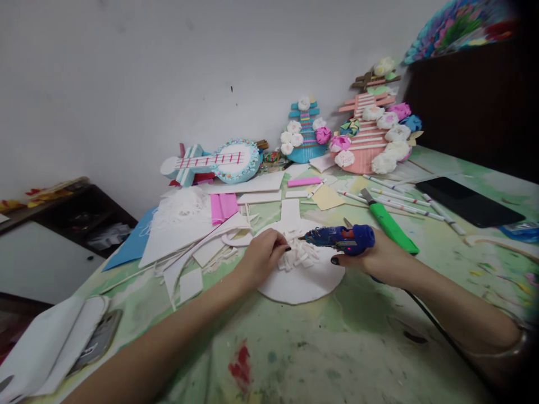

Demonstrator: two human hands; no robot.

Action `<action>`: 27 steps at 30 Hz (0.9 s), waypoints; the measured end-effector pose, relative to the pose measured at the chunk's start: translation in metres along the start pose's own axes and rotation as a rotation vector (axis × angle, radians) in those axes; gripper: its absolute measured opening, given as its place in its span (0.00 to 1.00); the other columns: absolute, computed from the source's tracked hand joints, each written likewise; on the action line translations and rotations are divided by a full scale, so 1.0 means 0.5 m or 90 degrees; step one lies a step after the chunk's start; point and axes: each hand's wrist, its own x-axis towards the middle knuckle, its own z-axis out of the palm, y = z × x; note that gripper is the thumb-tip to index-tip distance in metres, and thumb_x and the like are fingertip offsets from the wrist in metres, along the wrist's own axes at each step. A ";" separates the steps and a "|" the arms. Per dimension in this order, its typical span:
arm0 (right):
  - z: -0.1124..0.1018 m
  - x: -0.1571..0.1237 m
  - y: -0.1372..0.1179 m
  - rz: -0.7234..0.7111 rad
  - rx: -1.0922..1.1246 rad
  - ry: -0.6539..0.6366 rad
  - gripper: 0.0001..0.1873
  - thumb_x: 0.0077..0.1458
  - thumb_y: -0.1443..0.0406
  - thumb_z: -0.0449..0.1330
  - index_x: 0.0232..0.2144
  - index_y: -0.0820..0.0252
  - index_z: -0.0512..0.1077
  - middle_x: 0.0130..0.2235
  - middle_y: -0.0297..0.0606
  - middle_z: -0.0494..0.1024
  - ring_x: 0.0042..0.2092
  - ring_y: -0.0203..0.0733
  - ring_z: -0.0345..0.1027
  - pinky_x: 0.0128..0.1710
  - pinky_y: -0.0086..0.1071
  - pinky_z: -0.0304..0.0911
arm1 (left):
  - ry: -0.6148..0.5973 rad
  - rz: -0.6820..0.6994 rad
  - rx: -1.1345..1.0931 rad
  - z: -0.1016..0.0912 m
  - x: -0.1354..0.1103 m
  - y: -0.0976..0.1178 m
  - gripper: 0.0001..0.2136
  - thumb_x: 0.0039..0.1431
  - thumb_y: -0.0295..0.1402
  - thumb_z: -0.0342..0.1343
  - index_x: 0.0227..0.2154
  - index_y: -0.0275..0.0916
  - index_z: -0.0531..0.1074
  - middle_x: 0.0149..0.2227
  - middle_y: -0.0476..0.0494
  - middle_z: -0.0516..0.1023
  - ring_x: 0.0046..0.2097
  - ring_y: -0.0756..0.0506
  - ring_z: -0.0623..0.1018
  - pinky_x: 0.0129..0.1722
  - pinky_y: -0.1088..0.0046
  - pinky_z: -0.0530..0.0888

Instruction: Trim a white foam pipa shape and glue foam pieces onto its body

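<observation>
My right hand [374,259] is closed around a blue glue gun [342,238], its nozzle pointing left at a pile of small white foam strips [300,256]. Those strips lie on a white guitar-shaped foam cutout [301,283] flat on the table. My left hand [263,256] rests on the cutout's left side, fingers pinched on a small white strip right by the nozzle. The gun's black cord [433,325] trails toward me along my right forearm.
White foam sheets and offcuts [185,230], pink pieces [223,206] and a blue sheet [132,244] lie to the left. A green utility knife [389,221], several pens [400,202] and a black tablet [469,201] sit to the right. Finished decorated guitars [370,134] lean on the wall.
</observation>
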 end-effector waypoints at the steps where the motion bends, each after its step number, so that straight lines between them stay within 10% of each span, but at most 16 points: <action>1: -0.001 -0.001 -0.001 0.004 -0.002 0.001 0.17 0.42 0.61 0.61 0.38 0.56 0.76 0.36 0.37 0.78 0.39 0.50 0.69 0.38 0.39 0.65 | 0.003 0.002 -0.005 0.000 0.013 0.000 0.02 0.54 0.28 0.51 0.29 0.37 0.68 0.29 0.46 0.73 0.33 0.48 0.70 0.34 0.72 0.66; 13: 0.006 -0.001 0.006 0.004 0.024 0.017 0.14 0.42 0.61 0.62 0.35 0.54 0.75 0.36 0.34 0.78 0.39 0.46 0.69 0.41 0.35 0.64 | 0.006 0.013 -0.085 -0.017 0.047 -0.029 0.11 0.50 0.26 0.51 0.31 0.39 0.78 0.32 0.45 0.77 0.33 0.48 0.74 0.34 0.74 0.68; 27: 0.060 0.033 0.004 -0.033 -0.037 0.042 0.12 0.43 0.59 0.61 0.31 0.58 0.75 0.28 0.34 0.76 0.30 0.41 0.67 0.29 0.29 0.60 | 0.142 -0.112 -0.178 -0.068 -0.052 -0.092 0.09 0.52 0.33 0.54 0.35 0.38 0.76 0.39 0.43 0.78 0.37 0.47 0.76 0.36 0.73 0.70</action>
